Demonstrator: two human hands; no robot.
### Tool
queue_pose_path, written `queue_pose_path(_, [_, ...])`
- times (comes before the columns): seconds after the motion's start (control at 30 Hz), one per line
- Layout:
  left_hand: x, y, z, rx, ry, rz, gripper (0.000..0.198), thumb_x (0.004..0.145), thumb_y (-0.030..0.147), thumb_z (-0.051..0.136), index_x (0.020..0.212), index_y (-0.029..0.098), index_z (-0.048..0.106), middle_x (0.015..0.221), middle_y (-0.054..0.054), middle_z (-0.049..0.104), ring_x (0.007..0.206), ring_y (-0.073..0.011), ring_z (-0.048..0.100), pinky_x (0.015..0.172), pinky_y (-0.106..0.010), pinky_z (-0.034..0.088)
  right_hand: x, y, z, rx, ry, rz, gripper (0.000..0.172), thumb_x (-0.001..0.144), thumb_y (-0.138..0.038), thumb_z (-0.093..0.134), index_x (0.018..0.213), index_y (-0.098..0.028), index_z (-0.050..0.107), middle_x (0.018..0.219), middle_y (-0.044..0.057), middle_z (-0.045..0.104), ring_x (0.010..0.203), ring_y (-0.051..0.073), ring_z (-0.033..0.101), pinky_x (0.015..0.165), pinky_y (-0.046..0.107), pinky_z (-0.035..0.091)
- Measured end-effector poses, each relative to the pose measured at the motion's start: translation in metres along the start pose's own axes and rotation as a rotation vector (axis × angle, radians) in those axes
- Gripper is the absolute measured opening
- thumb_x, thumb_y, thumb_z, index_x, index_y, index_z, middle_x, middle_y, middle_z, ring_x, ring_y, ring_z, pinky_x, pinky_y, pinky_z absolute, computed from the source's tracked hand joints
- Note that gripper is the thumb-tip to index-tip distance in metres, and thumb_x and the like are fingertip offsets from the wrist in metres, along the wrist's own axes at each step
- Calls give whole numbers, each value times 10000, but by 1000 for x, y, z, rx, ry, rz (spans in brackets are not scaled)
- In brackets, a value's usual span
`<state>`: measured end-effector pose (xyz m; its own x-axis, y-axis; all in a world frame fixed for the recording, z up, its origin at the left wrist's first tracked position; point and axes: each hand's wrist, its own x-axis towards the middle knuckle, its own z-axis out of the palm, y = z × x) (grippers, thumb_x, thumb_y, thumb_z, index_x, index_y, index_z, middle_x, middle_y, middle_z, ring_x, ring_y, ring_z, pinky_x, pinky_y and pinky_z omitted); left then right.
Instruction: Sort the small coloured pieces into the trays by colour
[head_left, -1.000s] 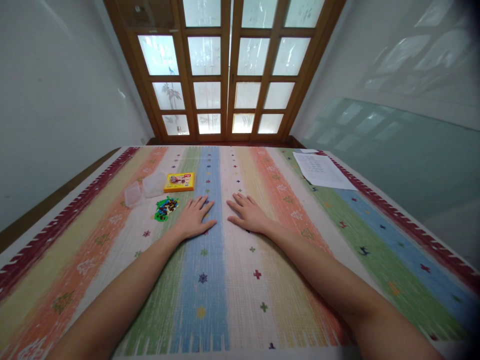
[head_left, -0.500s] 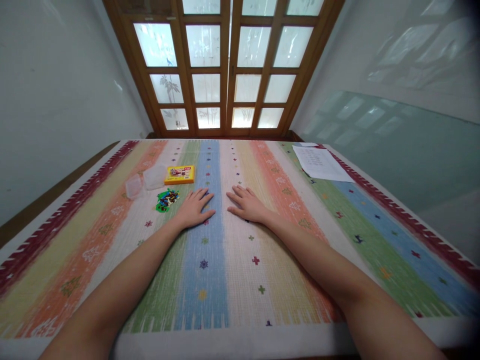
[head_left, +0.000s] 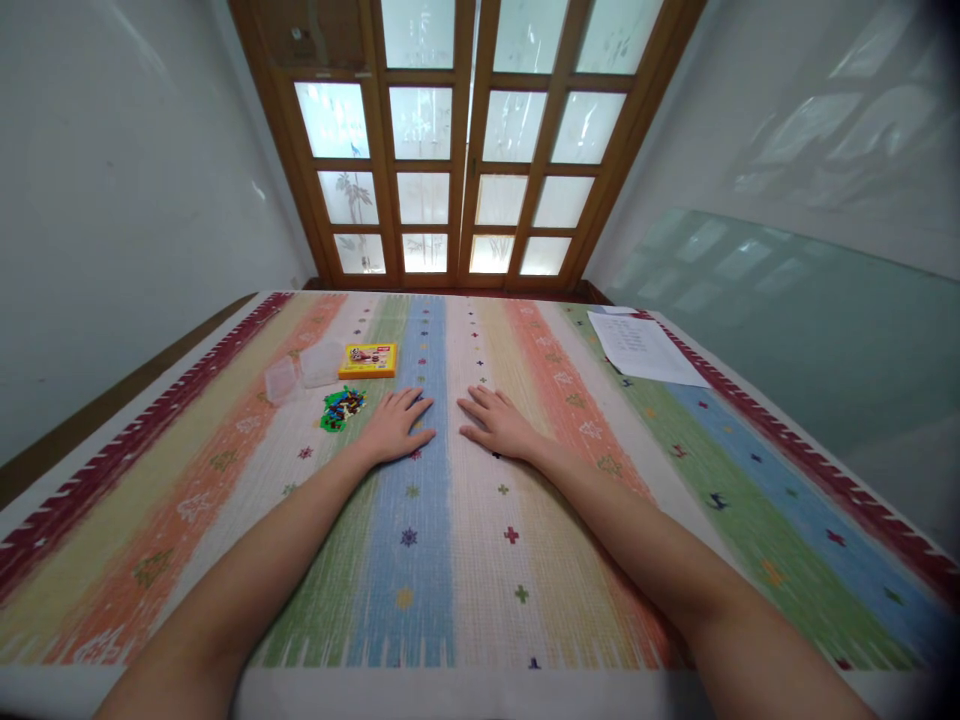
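Observation:
My left hand point(head_left: 393, 425) lies palm down on the striped tablecloth point(head_left: 411, 500), fingers stretched out and holding nothing. To its right, a short gap away, my right hand point(head_left: 498, 422) rests flat in the same way, with fingers apart and nothing in it. A heap of small green, blue, brown and yellow plastic building bricks point(head_left: 343, 408) sits just left of my left hand, not touching it. Behind the heap lies a flat yellow box point(head_left: 367, 361) with a picture on its top.
Two clear plastic containers, a larger one point(head_left: 322, 364) and a smaller one point(head_left: 282, 382), stand left of the yellow box. Printed paper point(head_left: 645, 348) lies at the far right of the table. A wooden door with glass panes point(head_left: 450, 200) rises beyond the far edge.
The view has tilted up slightly, so everything sits a little lower in the picture. Both hands stay flat in the same places on the cloth.

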<state>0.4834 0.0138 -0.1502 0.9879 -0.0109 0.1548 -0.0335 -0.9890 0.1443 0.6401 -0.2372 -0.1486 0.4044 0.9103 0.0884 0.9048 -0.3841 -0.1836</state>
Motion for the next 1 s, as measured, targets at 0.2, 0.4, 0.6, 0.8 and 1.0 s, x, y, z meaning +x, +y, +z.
queue_pose_path(0.2, [1, 2, 0, -14, 4, -7, 683, 985, 634, 544, 1559, 265, 529, 1690, -104, 403, 1561, -336, 361, 1301, -554, 261, 1, -5, -3, -3, 8, 19, 678, 1067, -634, 433, 1616, -239, 475, 1716, 153, 331, 1593, 336, 288, 1294, 544, 201])
queue_pose_path(0.4, [2, 4, 0, -13, 19, 14, 671, 996, 622, 527, 1555, 251, 531, 1694, -101, 398, 1566, -322, 356, 1305, -534, 268, 1, -6, -5, 3, 4, 22, 654, 1066, -621, 447, 1604, -252, 487, 1711, 141, 346, 1589, 328, 296, 1289, 539, 215])
queue_pose_path(0.6, [8, 9, 3, -21, -18, 23, 743, 992, 667, 508, 1619, 271, 451, 1729, -92, 334, 1592, -333, 309, 1313, -553, 243, 2, -9, -2, 2, 27, 30, 649, 1071, -612, 431, 1603, -243, 484, 1710, 147, 346, 1596, 325, 278, 1291, 549, 201])
queue_pose_path(0.8, [14, 13, 8, 3, -66, 10, 809, 987, 723, 471, 1671, 307, 350, 1769, -93, 217, 1636, -351, 187, 1311, -613, 177, 1, -10, -1, -26, 13, 13, 735, 1049, -670, 421, 1651, -249, 408, 1733, 148, 291, 1606, 342, 255, 1296, 558, 187])
queue_pose_path(1.0, [28, 7, 11, -5, -108, 23, 859, 964, 793, 435, 1674, 319, 340, 1775, -94, 189, 1640, -371, 157, 1307, -632, 141, 7, -2, -12, -59, -27, -47, 754, 1019, -690, 481, 1636, -260, 436, 1705, 158, 351, 1563, 352, 335, 1262, 534, 247])
